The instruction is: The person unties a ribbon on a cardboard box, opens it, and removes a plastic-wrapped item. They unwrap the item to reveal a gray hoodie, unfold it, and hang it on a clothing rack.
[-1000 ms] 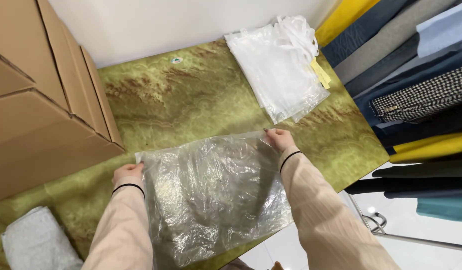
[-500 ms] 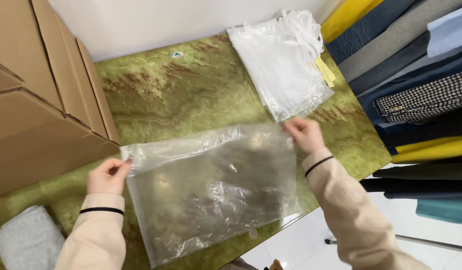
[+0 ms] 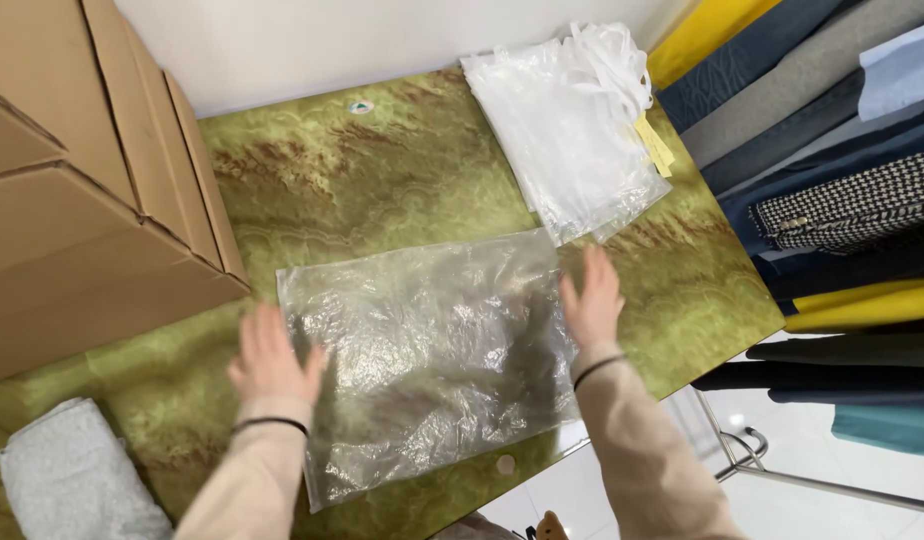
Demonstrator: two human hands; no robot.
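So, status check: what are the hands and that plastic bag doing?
Left hand, right hand: open, flat at the edges of the clear crinkled plastic bag. Bag flat on green marbled table. Nothing obstructing.

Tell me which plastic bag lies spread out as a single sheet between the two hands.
The clear crinkled bag at the table's near edge, flat between the left hand and right hand. The other bags sit stacked at the far corner.

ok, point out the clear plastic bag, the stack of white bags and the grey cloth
clear plastic bag (image 3: 427,360): head view, middle of the crinkled sheet.
stack of white bags (image 3: 572,130): head view, centre of the top bag.
grey cloth (image 3: 67,475): head view, middle of the folded piece.
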